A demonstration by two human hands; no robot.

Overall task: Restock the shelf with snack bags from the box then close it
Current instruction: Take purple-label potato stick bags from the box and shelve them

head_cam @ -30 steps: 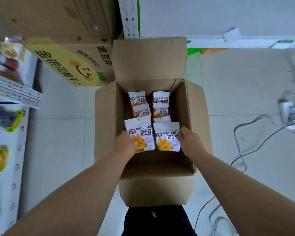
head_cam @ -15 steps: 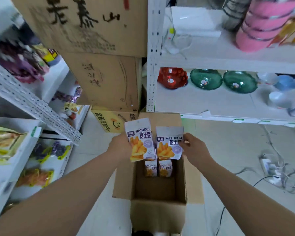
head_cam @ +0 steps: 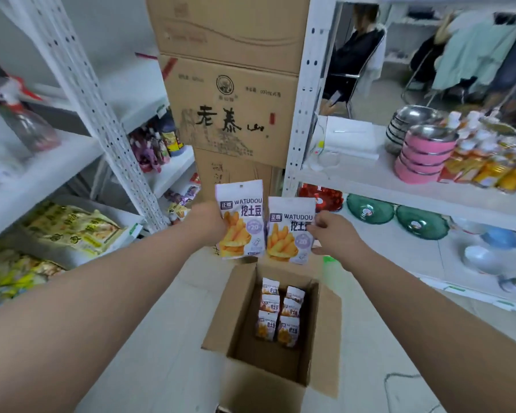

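Note:
My left hand (head_cam: pixel 206 223) grips one white WATUDOU snack bag (head_cam: pixel 241 219) by its left edge. My right hand (head_cam: pixel 329 232) pinches a second, matching snack bag (head_cam: pixel 289 231) by its right edge. Both bags hang upright, side by side, well above the open cardboard box (head_cam: pixel 242 317) on the floor. Several more snack bags (head_cam: pixel 280 312) stand in two rows inside the box. All the box flaps stand open. The white shelf (head_cam: pixel 42 171) on the left holds yellow snack packs (head_cam: pixel 72 228).
Stacked cardboard cartons (head_cam: pixel 236 108) rise straight ahead between two shelf posts. The right-hand shelving (head_cam: pixel 370 180) carries pink bowls, bottles, green and red glass dishes. A seated person shows in the background. Cables lie on the floor at the lower right.
Both hands have lifted the two bags out of the box and up to chest height. My view has tilted up from the box toward the shelves.

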